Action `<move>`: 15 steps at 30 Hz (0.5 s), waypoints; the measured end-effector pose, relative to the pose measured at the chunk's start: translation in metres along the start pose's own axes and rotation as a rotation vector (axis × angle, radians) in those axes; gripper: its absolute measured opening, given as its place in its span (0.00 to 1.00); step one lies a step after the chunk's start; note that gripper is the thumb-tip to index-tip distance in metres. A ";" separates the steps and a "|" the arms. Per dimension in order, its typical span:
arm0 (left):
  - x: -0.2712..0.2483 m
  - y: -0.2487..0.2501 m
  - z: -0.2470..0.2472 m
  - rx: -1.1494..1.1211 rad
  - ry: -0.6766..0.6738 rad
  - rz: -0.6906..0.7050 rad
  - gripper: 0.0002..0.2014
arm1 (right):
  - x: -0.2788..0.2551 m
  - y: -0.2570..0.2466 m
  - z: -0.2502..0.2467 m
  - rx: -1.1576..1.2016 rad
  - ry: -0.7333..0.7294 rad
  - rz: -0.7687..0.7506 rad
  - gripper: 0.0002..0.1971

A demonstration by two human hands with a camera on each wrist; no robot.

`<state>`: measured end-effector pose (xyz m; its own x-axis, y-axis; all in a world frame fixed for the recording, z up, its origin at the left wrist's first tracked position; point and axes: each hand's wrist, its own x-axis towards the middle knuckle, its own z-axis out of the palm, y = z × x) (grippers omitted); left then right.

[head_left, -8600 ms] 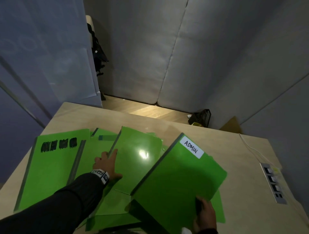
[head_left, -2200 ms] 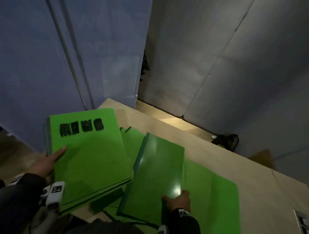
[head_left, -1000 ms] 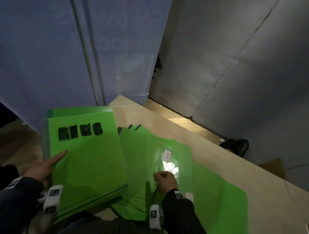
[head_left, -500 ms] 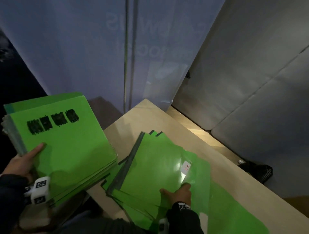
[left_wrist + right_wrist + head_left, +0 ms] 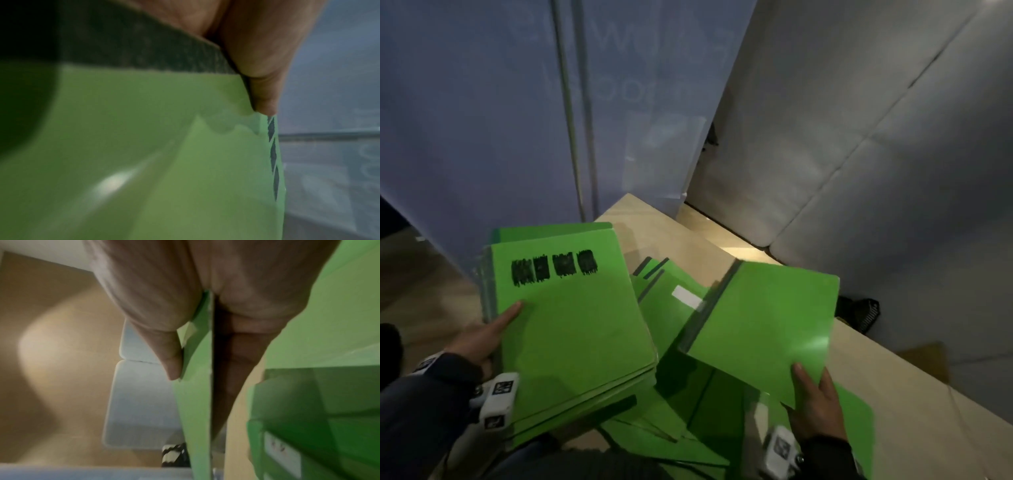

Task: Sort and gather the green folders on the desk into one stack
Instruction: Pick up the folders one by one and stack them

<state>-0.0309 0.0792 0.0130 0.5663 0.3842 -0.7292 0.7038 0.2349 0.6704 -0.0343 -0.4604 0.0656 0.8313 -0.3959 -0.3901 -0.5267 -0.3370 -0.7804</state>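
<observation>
My left hand (image 5: 482, 339) holds a stack of green folders (image 5: 571, 325) by its left edge, thumb on the top cover, which bears black scribbled blocks; the stack is raised at the desk's left side. The left wrist view shows the thumb (image 5: 261, 73) on that cover (image 5: 154, 146). My right hand (image 5: 815, 397) pinches one green folder (image 5: 763, 325) at its near corner and holds it lifted and tilted above the desk. In the right wrist view the thumb (image 5: 170, 356) and fingers clamp its edge (image 5: 201, 386). More green folders (image 5: 671, 301) lie fanned on the desk, one with a white label.
The light wooden desk (image 5: 893, 394) runs to the right. A bluish panel (image 5: 517, 120) stands past its left corner and grey padded walls (image 5: 859, 137) behind. A black mesh object (image 5: 859, 315) sits on the floor beyond the far edge.
My right hand has lifted one folder off the fanned pile it was pressing. The left hand has brought its stack back in toward the desk.
</observation>
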 end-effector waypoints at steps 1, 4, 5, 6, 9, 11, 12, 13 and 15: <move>0.003 -0.001 0.007 -0.011 -0.026 0.035 0.42 | -0.003 -0.014 0.001 0.205 -0.037 0.060 0.36; 0.006 0.002 0.038 0.034 -0.065 0.078 0.52 | -0.026 -0.043 0.031 0.354 -0.243 -0.050 0.33; 0.010 0.000 0.042 0.019 -0.107 0.108 0.51 | -0.029 -0.052 0.049 0.430 -0.295 -0.010 0.40; 0.002 0.003 0.053 -0.005 -0.124 0.158 0.46 | -0.032 -0.055 0.069 0.498 -0.365 0.059 0.47; -0.017 0.009 0.073 -0.017 -0.143 0.206 0.37 | -0.054 -0.076 0.125 0.251 -0.450 0.076 0.47; -0.028 0.009 0.076 -0.005 -0.124 0.228 0.32 | -0.056 -0.080 0.146 -0.005 -0.414 -0.023 0.34; -0.026 0.006 0.072 -0.009 -0.113 0.237 0.28 | -0.054 -0.080 0.153 -0.067 -0.406 -0.047 0.29; -0.027 0.004 0.067 -0.018 -0.100 0.237 0.24 | -0.050 -0.078 0.158 -0.089 -0.430 -0.063 0.27; -0.027 0.001 0.053 -0.004 -0.065 0.251 0.18 | -0.041 -0.070 0.159 -0.130 -0.417 -0.030 0.25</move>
<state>-0.0224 0.0217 0.0264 0.7494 0.3728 -0.5471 0.5363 0.1426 0.8319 -0.0027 -0.2846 0.0586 0.8331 -0.0140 -0.5530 -0.4970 -0.4580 -0.7371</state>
